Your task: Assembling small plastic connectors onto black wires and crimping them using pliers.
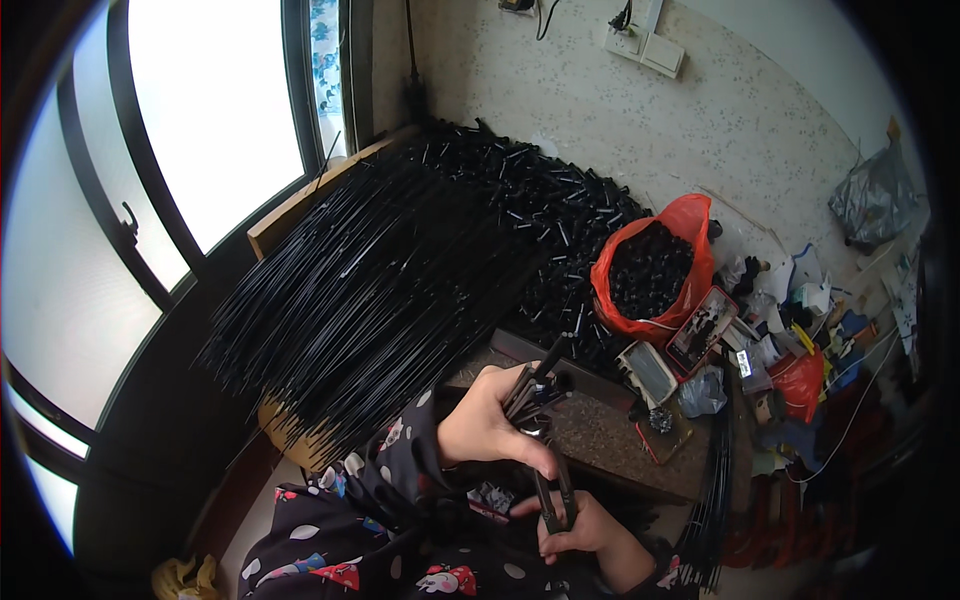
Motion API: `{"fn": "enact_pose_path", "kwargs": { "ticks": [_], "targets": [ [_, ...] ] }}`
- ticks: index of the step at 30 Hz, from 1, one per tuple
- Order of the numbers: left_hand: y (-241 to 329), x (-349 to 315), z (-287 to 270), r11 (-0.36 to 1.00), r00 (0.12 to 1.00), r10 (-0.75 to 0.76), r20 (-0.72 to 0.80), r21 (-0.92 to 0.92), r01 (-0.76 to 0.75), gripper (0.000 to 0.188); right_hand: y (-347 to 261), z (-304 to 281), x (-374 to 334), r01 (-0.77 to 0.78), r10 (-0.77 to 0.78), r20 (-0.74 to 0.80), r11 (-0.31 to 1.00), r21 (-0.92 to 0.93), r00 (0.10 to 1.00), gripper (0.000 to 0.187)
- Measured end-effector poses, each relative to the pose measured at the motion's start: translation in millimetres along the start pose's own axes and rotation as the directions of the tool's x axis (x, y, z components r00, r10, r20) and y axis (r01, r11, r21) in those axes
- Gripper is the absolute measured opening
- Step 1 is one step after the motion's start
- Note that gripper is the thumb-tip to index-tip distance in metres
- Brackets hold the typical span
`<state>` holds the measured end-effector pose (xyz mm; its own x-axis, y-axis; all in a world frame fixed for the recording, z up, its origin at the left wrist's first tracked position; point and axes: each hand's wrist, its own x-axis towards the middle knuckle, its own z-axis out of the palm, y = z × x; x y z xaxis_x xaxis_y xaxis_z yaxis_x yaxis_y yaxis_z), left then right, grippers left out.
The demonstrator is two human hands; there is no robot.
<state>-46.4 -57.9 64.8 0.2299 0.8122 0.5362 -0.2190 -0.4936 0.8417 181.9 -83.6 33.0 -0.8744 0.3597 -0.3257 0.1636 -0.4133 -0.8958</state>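
My left hand is closed around a small bunch of short black tubes and rods, which point up and to the right. My right hand grips the dark handles of a pair of pliers. The pliers' metal head is up against the lower end of the bunch, close to my left thumb. What lies between the jaws is too small to make out. Left of my hands spreads a large heap of long thin black rods.
Many short black tubular pieces are piled along the wall. A red plastic bag holds small black parts. Right of it are an open tin and assorted clutter. The brown tabletop shows beyond my hands. A window is at left.
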Motion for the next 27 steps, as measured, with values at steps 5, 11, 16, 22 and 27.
{"fn": "enact_pose_path", "kwargs": {
  "ticks": [5,11,16,22,27],
  "targets": [
    [-0.1,-2.2,0.6,0.997,0.995,-0.017,-0.101,0.067,0.024,0.066,-5.3,-9.5,2.6,-0.078,-0.89,-0.128,0.105,-0.991,0.438,0.057],
    [-0.1,3.4,7.5,0.993,0.991,-0.113,-0.074,0.016,0.115,0.058,19.0,15.4,-3.3,0.16,-0.343,-0.372,0.882,-0.442,0.863,0.026],
    [9.5,3.6,14.9,0.986,0.988,-0.092,-0.12,0.129,0.108,0.042,-2.6,-3.8,-12.5,0.228,-0.226,-0.053,0.973,0.036,0.973,0.043],
    [2.7,2.2,25.2,0.982,0.98,-0.118,-0.158,0.125,0.138,0.035,25.2,3.2,-9.2,0.209,-0.201,-0.182,0.978,0.027,0.963,0.05],
    [-30.7,7.7,49.6,0.926,0.902,-0.368,-0.226,-0.002,0.377,0.03,66.4,9.3,9.7,0.268,-0.178,-0.326,0.929,0.255,0.928,0.016]
  ]
}}
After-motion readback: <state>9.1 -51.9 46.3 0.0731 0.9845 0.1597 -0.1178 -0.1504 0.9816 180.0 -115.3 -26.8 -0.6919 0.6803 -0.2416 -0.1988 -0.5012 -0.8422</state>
